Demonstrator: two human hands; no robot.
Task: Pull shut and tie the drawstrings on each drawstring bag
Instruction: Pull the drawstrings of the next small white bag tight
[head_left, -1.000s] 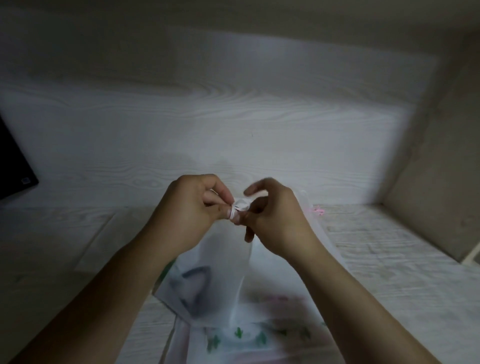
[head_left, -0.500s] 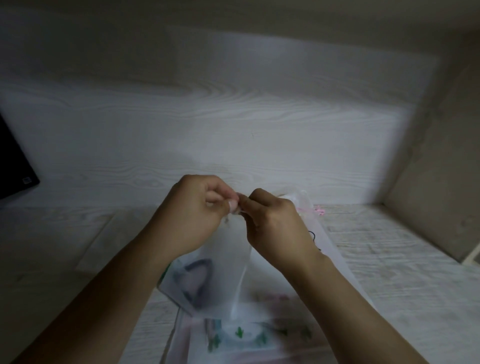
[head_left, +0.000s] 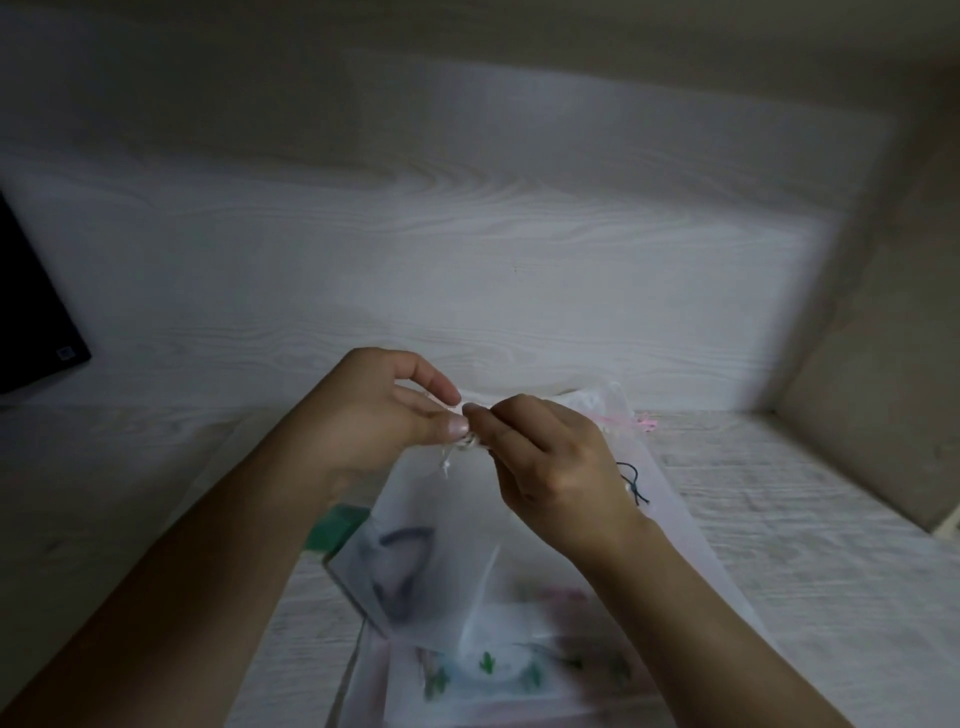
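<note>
Drawstring bag (head_left: 441, 545), sheer and white with a dark curved shape showing through its fabric, held up by its gathered neck above a pale wood-grain desktop (head_left: 779, 519), near the middle of the head view. White drawstrings (head_left: 457, 447) pinched at the neck between thumb and fingers of the left hand (head_left: 374, 415), index finger curled over the top, a short loose end dangling just below. Right hand (head_left: 550, 457) meeting it from the other side, fingers curled and fingertips pressed onto the same knot of cord, the two hands touching at the neck. Beneath and behind the raised bag, more translucent bags (head_left: 519, 670) lying flat on the desk, one with small green printed motifs, blurred. Pink cord (head_left: 644, 423) and dark cord (head_left: 631, 480) visible just beyond the right hand, belonging to bags in that pile. Green object (head_left: 337, 527) peeking out beside the left wrist, identity unclear. Black device corner (head_left: 31, 322) at far left against the white wood-grain back panel (head_left: 467, 234).
</note>
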